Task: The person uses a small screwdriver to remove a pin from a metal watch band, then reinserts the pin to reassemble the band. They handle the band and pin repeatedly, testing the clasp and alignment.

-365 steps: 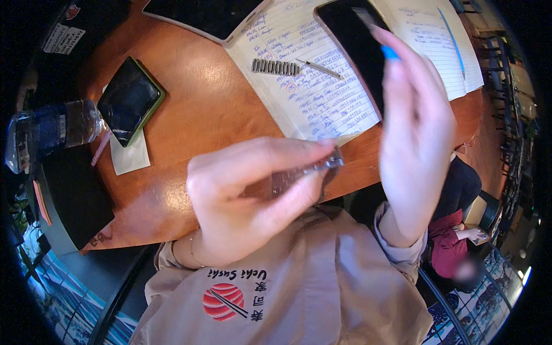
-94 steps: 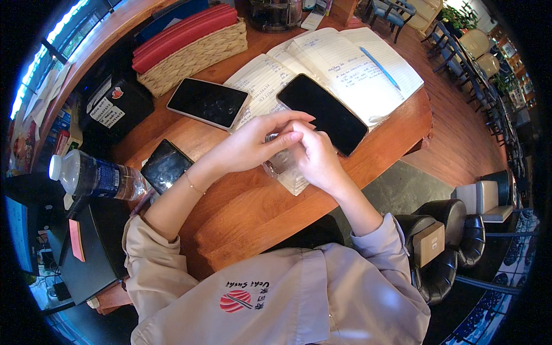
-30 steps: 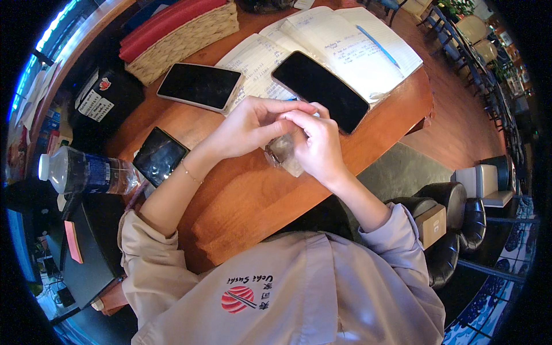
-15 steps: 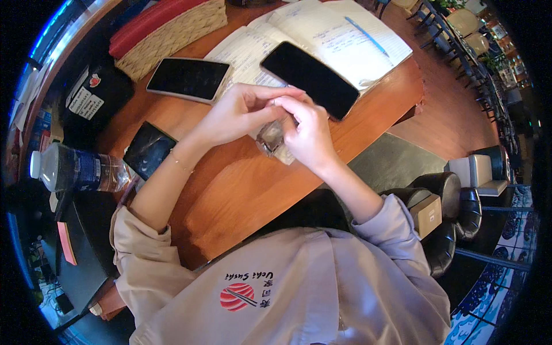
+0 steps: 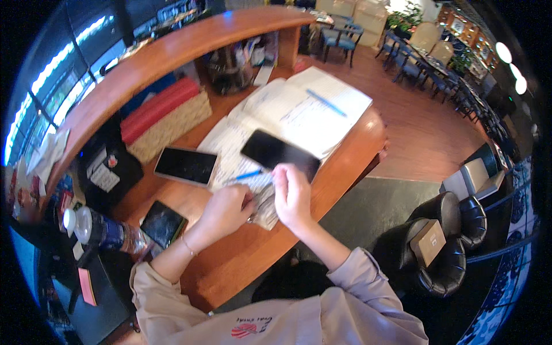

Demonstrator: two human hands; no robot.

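Observation:
My left hand (image 5: 225, 211) is curled above the notebook's near edge, with its fingers bent inward. Whatever lies in them, if anything, is hidden. A short gap away, my right hand (image 5: 292, 194) has thumb and fingers pinched together beside a black-screened phone (image 5: 275, 150), partly covering its near end. Something thin and dark shows between the two hands, too blurred to name. Under and beyond them lies an open notebook (image 5: 339, 95) with handwriting. A blue pen (image 5: 249, 174) rests on its near pages, and another blue pen (image 5: 326, 102) on the far page.
A second phone (image 5: 187, 165) and a smaller dark device (image 5: 164, 223) lie left on the wooden counter (image 5: 230, 267). A plastic bottle (image 5: 109, 233) stands at the left edge. Behind are a red-topped woven box (image 5: 167, 118) and a raised ledge (image 5: 190, 37). Black chairs (image 5: 440, 230) stand right.
My hands, clasped together before, have come apart. The view has tilted up, showing the ledge and more of the room. The blue pen on the near pages now shows.

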